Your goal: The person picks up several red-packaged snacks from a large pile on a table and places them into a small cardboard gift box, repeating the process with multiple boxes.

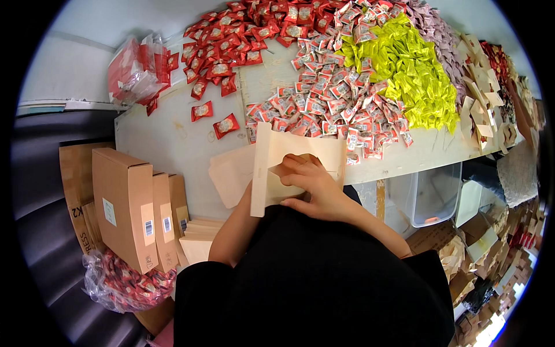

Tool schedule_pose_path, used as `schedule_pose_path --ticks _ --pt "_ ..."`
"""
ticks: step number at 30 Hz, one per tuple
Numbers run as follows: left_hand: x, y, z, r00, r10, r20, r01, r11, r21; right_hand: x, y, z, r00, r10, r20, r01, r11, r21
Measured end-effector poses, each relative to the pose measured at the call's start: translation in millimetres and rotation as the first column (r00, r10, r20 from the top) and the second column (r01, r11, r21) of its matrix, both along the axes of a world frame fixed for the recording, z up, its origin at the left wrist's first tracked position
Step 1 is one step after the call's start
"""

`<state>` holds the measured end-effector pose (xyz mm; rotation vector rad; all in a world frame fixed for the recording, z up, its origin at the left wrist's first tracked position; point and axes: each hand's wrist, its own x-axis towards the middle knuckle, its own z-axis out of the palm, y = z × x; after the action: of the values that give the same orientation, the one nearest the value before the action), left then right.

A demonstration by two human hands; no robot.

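Note:
A pale cardboard carton [259,173] with a rounded cut-out is held up in front of my body at the table's near edge. My right hand [308,178] lies over its open side; the bent fingers reach into the cut-out and the thumb rests by the near edge. My left forearm goes up behind the carton's left wall, which hides my left hand. Beside the carton on the left lies a flat pale cardboard piece [232,173]. Just beyond are small red and white packets [321,106]. Two red packets [226,126] lie apart, to the left of these.
Red packets [221,43], yellow-green packets [416,78] and mauve packets [442,47] are heaped on the table [151,139]. A plastic-wrapped red bundle [138,69] is at back left. Brown boxes [121,204] and a bag of red packets [130,282] stand left; a clear bin [435,195] is right.

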<state>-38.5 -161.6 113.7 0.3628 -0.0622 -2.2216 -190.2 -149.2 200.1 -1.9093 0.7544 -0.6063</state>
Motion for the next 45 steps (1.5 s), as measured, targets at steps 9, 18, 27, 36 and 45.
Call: schedule_pose_path --ticks 9,18,27,36,45 --pt "-7.9 7.9 18.1 0.999 0.034 0.009 -0.034 0.999 0.026 -0.7 2.5 -13.2 0.999 0.034 -0.018 -0.032 0.995 0.097" --pt "-9.4 19.3 16.1 0.994 0.043 0.099 -0.031 0.992 -0.119 -8.9 0.5 -25.3 0.986 0.111 0.127 -0.149 0.925 0.350" --pt "-13.4 23.4 34.8 0.978 0.094 0.186 -0.125 0.978 0.166 -3.9 5.1 5.8 0.987 0.148 -0.062 -0.143 0.987 0.072" --pt "-4.0 34.1 20.8 0.991 0.132 0.018 -0.133 0.973 0.190 -2.8 24.9 27.3 0.955 0.055 -0.291 -0.119 0.971 -0.206" --pt "7.3 32.4 -33.9 0.999 -0.045 0.023 0.039 0.977 0.212 -6.2 19.0 23.9 0.887 0.030 -0.460 -0.155 0.959 -0.236"
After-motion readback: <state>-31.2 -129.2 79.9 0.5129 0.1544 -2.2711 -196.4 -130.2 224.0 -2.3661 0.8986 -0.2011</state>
